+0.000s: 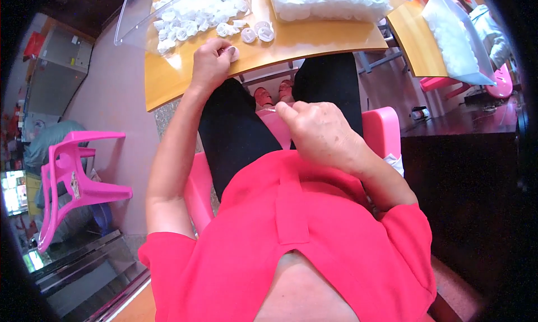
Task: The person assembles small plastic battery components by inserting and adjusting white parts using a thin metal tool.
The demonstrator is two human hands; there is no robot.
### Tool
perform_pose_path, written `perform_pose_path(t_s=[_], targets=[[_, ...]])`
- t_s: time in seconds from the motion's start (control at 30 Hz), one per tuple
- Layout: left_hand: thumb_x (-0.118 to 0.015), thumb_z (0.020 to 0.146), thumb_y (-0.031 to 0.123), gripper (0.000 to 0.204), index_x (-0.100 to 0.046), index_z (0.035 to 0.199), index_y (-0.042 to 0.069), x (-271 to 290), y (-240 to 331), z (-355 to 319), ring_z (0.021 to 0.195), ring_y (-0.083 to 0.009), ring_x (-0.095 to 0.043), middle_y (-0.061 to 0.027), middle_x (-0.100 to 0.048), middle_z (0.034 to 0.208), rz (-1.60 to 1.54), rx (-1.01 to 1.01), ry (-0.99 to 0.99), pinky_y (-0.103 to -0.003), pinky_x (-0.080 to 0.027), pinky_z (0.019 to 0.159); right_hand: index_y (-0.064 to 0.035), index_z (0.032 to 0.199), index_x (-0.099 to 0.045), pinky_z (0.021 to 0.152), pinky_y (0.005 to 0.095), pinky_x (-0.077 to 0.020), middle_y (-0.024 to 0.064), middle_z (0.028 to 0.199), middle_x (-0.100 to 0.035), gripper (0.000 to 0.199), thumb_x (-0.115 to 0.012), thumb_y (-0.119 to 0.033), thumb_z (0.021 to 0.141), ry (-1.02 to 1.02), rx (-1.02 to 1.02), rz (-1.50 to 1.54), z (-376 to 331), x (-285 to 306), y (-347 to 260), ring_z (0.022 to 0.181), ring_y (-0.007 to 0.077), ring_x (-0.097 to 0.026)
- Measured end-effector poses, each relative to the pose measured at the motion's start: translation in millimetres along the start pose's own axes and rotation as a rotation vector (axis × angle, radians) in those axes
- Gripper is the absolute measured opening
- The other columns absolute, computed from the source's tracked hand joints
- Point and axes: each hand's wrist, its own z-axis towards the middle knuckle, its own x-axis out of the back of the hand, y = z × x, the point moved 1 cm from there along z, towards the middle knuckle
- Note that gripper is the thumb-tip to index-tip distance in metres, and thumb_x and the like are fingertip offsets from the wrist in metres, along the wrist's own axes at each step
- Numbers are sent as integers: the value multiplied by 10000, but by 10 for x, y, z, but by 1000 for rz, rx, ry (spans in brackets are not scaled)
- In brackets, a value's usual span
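- Head view: on the far side, a yellow-brown wooden table (pixel 314 48) bears a heap of small white plastic pieces (pixel 193 14), with a clear plastic bin (pixel 124 35) at its left and another clear bin full of white pieces (pixel 330 9) at its right.
- Far right, a clear bin of white pieces (pixel 457 39) sits on a second wooden table (pixel 413 36); to the left stands a pink plastic chair (pixel 84 187).
- One small white plastic piece (pixel 234 54) lies at the left hand's (pixel 212 65) fingertips, pinched narrowly, at the table's near edge; loose pieces lie just beyond.
- Nearer, the right hand (pixel 320 132) hangs over the lap, fingers curled; I cannot tell whether it holds anything.
- Counted: two hands, three bins, two tables; the heaped pieces overlap too much.
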Motion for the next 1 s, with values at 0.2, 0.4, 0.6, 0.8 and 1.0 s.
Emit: perform_pose_path(t_s=[0.2, 0.4, 0.6, 0.8, 1.0], targets=[[-612, 867, 33, 109, -625, 957, -26, 109, 497, -474, 760, -169, -648, -112, -662, 894, -1045, 539, -101, -275, -542, 646, 35, 1086, -589, 649, 313, -516, 182, 867, -662, 221, -576, -11, 871, 345, -69, 576, 114, -179, 132, 762, 277, -672], [-622, 888, 52, 129, -617, 994, -23, 6, 944, -1124, 766, -161, -639, -105, -664, 924, -1316, 562, -132, -280, -542, 670, 28, 1034, -605, 625, 322, -517, 209, 811, -654, 186, -561, -56, 874, 374, -226, 1021, 126, -202, -27, 738, 256, -686], [-626, 877, 30, 159, -615, 1028, -19, 80, 804, -1260, 784, -156, -637, -108, -665, 928, -1308, 604, -227, -259, -527, 649, 31, 1033, -622, 620, 327, -525, 211, 813, -662, 209, -556, -27, 844, 388, -197, 884, 114, -271, 19, 716, 255, -687], [-653, 831, -24, 412, -530, 1224, -41, 191, 817, -1224, 866, -194, -645, -144, -651, 999, -1370, 435, -415, -274, -540, 709, 36, 1060, -602, 620, 291, -512, 158, 806, -659, 206, -554, -17, 866, 268, -137, 899, 99, -119, -54, 713, 182, -654], [-664, 804, -27, 448, -551, 1237, -12, 285, 680, -1182, 863, -217, -659, -159, -658, 1004, -1291, 305, -219, -292, -550, 726, 44, 1133, -584, 697, 297, -534, 222, 930, -664, 260, -555, 17, 876, 306, 20, 609, 69, -113, -8, 818, 279, -691]])
